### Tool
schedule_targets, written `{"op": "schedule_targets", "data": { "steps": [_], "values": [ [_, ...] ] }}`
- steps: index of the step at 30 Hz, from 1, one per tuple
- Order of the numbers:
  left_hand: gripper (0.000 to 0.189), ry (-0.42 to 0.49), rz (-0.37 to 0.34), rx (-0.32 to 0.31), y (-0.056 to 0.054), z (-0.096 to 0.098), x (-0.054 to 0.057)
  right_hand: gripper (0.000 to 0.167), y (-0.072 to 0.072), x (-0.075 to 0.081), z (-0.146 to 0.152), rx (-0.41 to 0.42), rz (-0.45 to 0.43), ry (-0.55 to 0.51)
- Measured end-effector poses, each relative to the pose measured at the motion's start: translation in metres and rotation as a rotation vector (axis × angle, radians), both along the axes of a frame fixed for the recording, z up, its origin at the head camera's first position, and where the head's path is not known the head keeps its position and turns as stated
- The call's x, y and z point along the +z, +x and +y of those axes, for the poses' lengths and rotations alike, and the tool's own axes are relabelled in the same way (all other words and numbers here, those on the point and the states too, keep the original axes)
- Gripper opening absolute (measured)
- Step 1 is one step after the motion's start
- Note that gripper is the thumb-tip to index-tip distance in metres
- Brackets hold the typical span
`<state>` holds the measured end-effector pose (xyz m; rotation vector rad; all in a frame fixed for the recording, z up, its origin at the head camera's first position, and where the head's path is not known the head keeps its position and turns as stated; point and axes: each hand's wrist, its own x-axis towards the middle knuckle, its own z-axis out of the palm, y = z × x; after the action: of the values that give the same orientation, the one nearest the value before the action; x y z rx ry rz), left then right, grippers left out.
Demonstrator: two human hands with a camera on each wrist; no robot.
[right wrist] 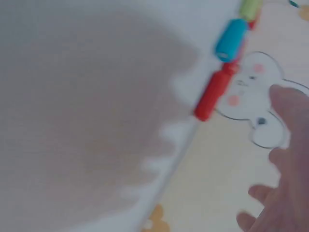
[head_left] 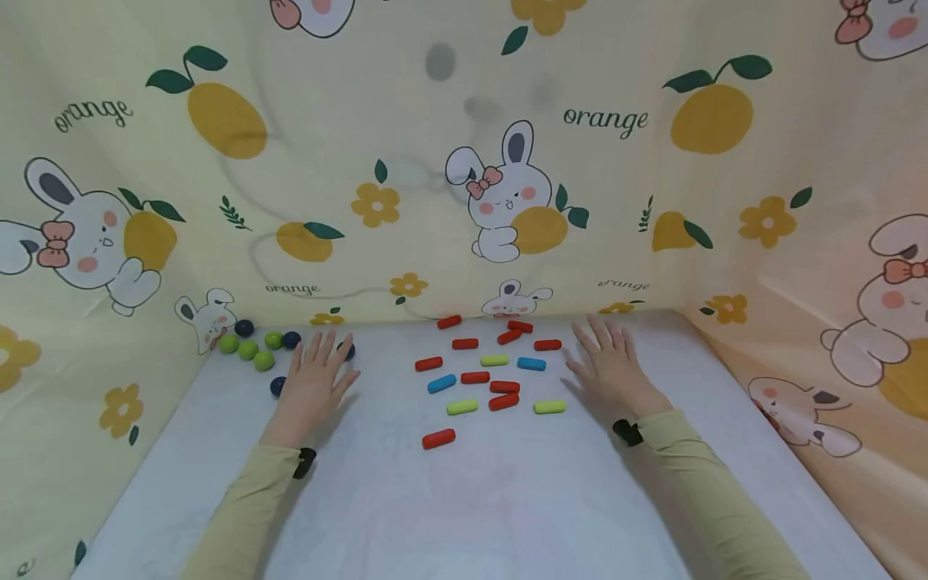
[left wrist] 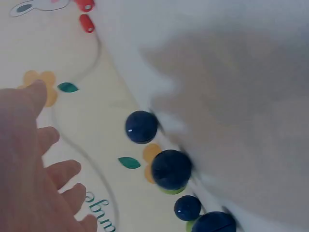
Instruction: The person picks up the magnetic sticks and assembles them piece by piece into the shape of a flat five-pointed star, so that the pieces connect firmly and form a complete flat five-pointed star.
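While the left hand (head_left: 310, 393) hangs splayed beside dark blue balls (head_left: 244, 328) and green balls (head_left: 248, 350) at the frame's left, the right hand (head_left: 615, 369), also splayed and well apart from it, hangs near coloured sticks (head_left: 475, 377) mid-frame.

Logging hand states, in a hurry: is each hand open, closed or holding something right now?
Left hand: open, fingers spread, holding nothing, near dark blue balls.
Right hand: open, fingers spread, holding nothing, near a red stick.
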<state>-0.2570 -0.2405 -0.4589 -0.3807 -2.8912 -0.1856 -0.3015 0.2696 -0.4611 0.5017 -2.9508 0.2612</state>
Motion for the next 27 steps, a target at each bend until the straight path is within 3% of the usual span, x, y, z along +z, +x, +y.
{"op": "schedule_targets", "data": {
  "steps": [2,9,12,16,21,27],
  "values": [
    [0.067,0.073,-0.015,-0.017,0.002,0.000,0.007,0.074,-0.003,0.006,-0.001,0.050,-0.001,-0.099],
    [0.065,0.542,-0.113,-0.091,0.013,0.005,0.033,0.063,0.008,0.044,-0.012,0.166,-0.115,-0.543],
    [0.058,0.688,-0.137,-0.136,0.019,0.009,0.038,0.058,0.016,0.054,-0.020,0.203,-0.157,-0.667],
    [0.050,0.854,-0.230,-0.134,0.029,0.019,0.040,0.053,0.026,0.058,-0.037,0.227,-0.230,-0.763],
    [0.047,0.962,-0.340,-0.104,0.042,0.036,0.034,0.045,0.039,0.045,-0.066,0.269,-0.313,-0.834],
    [0.045,1.000,-0.467,-0.072,0.055,0.059,0.007,0.040,0.055,0.019,-0.103,0.310,-0.438,-0.838]
  ]
}}
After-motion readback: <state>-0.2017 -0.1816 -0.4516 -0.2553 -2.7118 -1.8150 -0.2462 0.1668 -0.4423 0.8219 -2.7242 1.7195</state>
